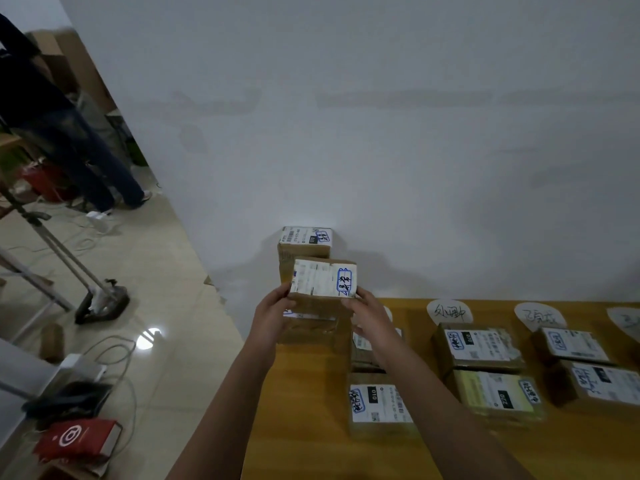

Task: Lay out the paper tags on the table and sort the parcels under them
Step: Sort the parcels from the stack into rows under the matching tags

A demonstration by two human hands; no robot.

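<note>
Head view: I hold a parcel (323, 278) between both hands above the table's (304, 427) far left corner. My left hand (272, 317) grips its left end and my right hand (367, 317) its right end, with the fingers curled underneath. Its label is blurred and I cannot read the handwriting. Behind it a stack (304, 242) rises against the wall, and my hands mostly hide the boxes below. Tags (449, 311) lie along the far edge. The rightmost is cut off by the frame, and only a white sliver of another shows beside my right hand. Sorted parcels (479, 348) sit in columns under them; my right forearm covers part of the leftmost column.
</note>
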